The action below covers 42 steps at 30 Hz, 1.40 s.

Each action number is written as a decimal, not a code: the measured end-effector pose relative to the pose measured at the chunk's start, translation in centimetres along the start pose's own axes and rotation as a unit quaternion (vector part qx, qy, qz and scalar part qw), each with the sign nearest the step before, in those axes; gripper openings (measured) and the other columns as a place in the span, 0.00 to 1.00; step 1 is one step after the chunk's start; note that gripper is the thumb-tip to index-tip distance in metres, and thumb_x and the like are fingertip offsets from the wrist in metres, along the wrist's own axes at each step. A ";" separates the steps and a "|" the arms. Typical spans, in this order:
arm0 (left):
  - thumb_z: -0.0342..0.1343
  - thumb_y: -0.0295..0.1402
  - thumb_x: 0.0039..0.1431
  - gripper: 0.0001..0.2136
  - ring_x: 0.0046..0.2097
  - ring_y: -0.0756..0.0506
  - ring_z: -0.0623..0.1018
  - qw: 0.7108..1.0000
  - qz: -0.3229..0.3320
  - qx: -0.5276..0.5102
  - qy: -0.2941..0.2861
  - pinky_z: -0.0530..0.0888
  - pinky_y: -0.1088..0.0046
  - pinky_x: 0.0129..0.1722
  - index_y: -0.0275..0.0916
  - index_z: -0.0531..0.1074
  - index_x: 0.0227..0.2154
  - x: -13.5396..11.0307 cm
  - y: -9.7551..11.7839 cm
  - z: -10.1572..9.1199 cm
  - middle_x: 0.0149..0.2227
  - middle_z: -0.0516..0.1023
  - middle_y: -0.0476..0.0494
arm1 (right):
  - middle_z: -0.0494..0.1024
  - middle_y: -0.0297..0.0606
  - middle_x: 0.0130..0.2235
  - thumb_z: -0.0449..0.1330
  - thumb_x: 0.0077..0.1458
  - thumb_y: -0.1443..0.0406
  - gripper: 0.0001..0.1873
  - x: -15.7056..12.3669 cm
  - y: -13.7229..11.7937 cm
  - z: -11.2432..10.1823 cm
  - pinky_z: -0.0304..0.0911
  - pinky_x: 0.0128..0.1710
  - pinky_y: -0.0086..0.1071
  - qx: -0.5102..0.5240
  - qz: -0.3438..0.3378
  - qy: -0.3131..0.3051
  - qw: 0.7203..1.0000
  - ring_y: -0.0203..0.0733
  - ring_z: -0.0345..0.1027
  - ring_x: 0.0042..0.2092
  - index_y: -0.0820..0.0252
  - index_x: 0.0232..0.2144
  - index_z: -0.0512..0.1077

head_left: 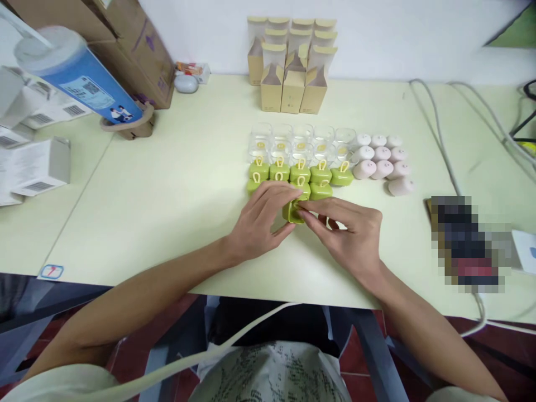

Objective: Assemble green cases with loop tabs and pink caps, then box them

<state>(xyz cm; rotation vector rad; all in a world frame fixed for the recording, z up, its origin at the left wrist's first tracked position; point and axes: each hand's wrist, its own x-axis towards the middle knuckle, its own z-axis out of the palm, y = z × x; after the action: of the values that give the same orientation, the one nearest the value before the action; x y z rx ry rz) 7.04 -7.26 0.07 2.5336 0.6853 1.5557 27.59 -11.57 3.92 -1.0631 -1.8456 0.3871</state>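
Note:
My left hand point(259, 220) and my right hand point(349, 234) meet at the middle of the pale green table point(167, 195), both pinched on one small green case point(292, 213) held just above the tabletop. Right behind it lie two rows of several like green cases with yellow loops point(320, 174). Behind those stands a row of clear plastic boxes point(301, 142). To their right sit several small pink rounded pieces point(381, 162).
Several tan cartons point(291, 67) stand at the back by the wall. A blue tube on a stand point(84, 78), brown boxes and white barcoded boxes point(37, 167) fill the left. Grey cables point(444, 145) and a blurred-out object point(464, 240) lie at the right.

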 end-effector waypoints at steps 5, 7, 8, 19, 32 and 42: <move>0.68 0.27 0.68 0.25 0.56 0.38 0.85 1.000 -0.001 -0.021 0.006 0.85 0.57 0.56 0.35 0.70 0.65 -0.2 0.2 0.0 0.53 0.85 0.35 | 0.90 0.41 0.39 0.70 0.66 0.74 0.05 -0.4 0.2 0.7 0.79 0.38 0.32 -0.063 -0.044 0.001 0.997 0.41 0.85 0.37 0.63 0.40 0.87; 0.68 0.27 0.68 0.25 0.56 0.38 0.85 1.000 0.005 -0.025 0.002 0.86 0.58 0.55 0.34 0.70 0.65 -0.2 0.2 0.0 0.53 0.86 0.34 | 0.90 0.40 0.38 0.68 0.67 0.74 0.07 -0.4 0.3 0.6 0.78 0.37 0.32 -0.066 -0.043 -0.018 0.997 0.41 0.85 0.36 0.61 0.39 0.87; 0.68 0.28 0.69 0.24 0.56 0.39 0.85 1.000 0.009 -0.025 -0.001 0.87 0.59 0.54 0.34 0.70 0.65 -0.2 0.2 -0.1 0.52 0.86 0.35 | 0.89 0.39 0.38 0.67 0.68 0.75 0.09 -0.4 0.4 0.5 0.78 0.36 0.32 -0.064 -0.044 -0.033 0.996 0.41 0.85 0.35 0.60 0.38 0.86; 0.70 0.36 0.71 0.18 0.55 0.41 0.87 0.996 -0.022 -0.090 0.004 0.87 0.60 0.55 0.38 0.73 0.57 0.4 1.0 -0.1 0.51 0.87 0.35 | 0.83 0.33 0.31 0.67 0.69 0.70 0.09 -0.5 0.7 0.3 0.68 0.30 0.33 -0.067 -0.051 0.014 0.996 0.38 0.73 0.29 0.54 0.35 0.79; 0.61 0.30 0.76 0.13 0.62 0.43 0.85 0.991 0.026 -0.113 -0.063 0.83 0.58 0.63 0.43 0.71 0.59 -0.3 0.0 -0.5 0.55 0.87 0.39 | 0.87 0.35 0.36 0.74 0.60 0.60 0.07 0.6 1.7 -0.1 0.74 0.36 0.34 0.123 0.191 -0.095 0.969 0.40 0.79 0.34 0.57 0.38 0.83; 0.57 0.24 0.75 0.18 0.55 0.41 0.78 0.991 0.096 0.080 -0.058 0.80 0.61 0.55 0.34 0.73 0.65 0.6 0.2 -0.8 0.55 0.84 0.37 | 0.81 0.32 0.33 0.74 0.58 0.63 0.09 1.2 1.1 -0.2 0.73 0.30 0.31 0.258 0.226 -0.105 0.934 0.37 0.75 0.31 0.57 0.39 0.80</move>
<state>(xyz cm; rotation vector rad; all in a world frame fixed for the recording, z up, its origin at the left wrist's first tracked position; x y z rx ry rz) 6.62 -7.30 1.03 2.8577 0.5897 1.4445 28.13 -10.07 4.02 -1.0896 -1.5261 1.2270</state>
